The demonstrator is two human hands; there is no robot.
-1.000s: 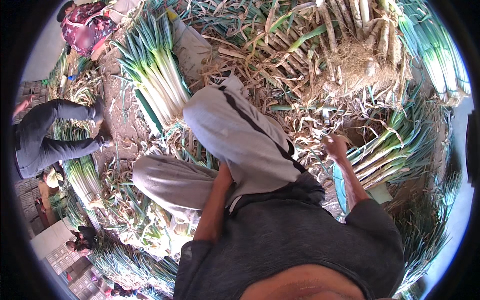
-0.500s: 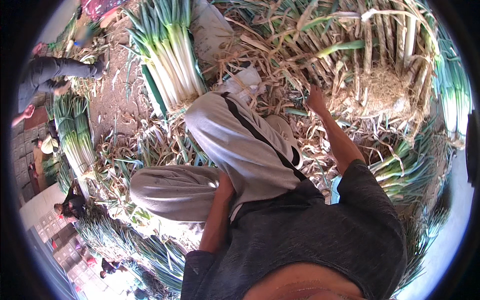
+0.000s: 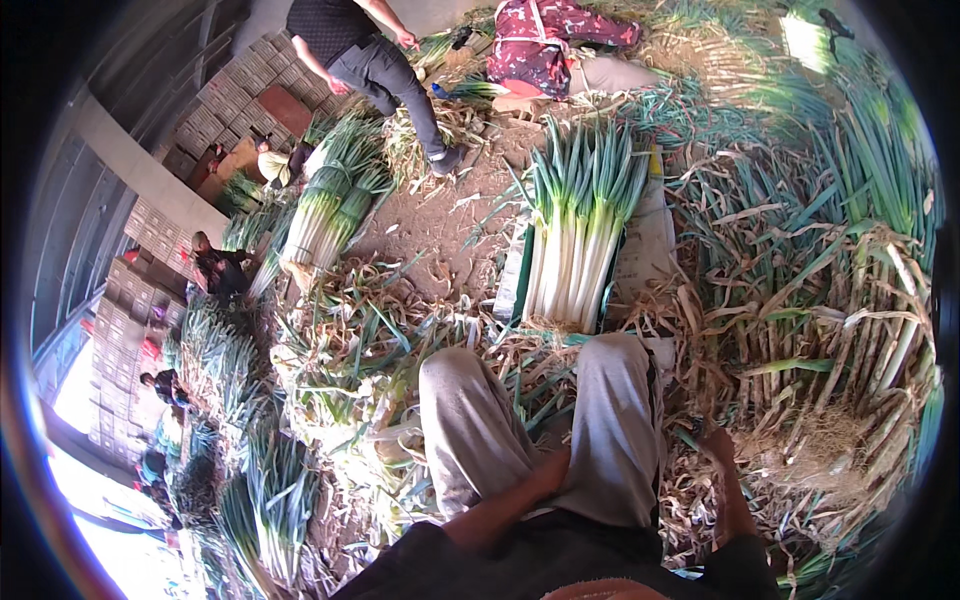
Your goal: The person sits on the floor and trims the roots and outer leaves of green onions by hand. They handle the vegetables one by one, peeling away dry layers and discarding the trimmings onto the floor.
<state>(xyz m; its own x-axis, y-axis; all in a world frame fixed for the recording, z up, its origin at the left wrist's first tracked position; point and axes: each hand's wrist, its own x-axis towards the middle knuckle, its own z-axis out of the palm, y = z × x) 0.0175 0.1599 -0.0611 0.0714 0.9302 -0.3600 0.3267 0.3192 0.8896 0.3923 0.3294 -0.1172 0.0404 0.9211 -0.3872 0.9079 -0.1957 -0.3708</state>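
My right hand (image 3: 716, 442) is at the lower right, beside the roots of a heap of untrimmed leeks (image 3: 820, 350), its fingers curled at a small green piece that I cannot make out. My left hand (image 3: 553, 466) lies between my grey-trousered thighs (image 3: 610, 420), its fingers hidden. Beyond my knees, a bundle of white-stemmed leeks with green tops (image 3: 575, 230) lies in a green holder on a pale sheet (image 3: 650, 270). Dry husks and leaf scraps (image 3: 370, 340) surround my legs.
A person in dark trousers (image 3: 390, 85) stands ahead, another in patterned red clothing (image 3: 530, 50) is down on the ground behind the bundle. More workers (image 3: 215, 260) are among leeks along the left, by stacked cartons (image 3: 125, 370). Another tied bundle (image 3: 325, 210) lies left of the dirt patch (image 3: 420, 250).
My view has swung up and leftward, showing more wall, cartons and workers. My right hand rose toward the dry stalks, then came lower beside the roots. My left hand stayed between my thighs.
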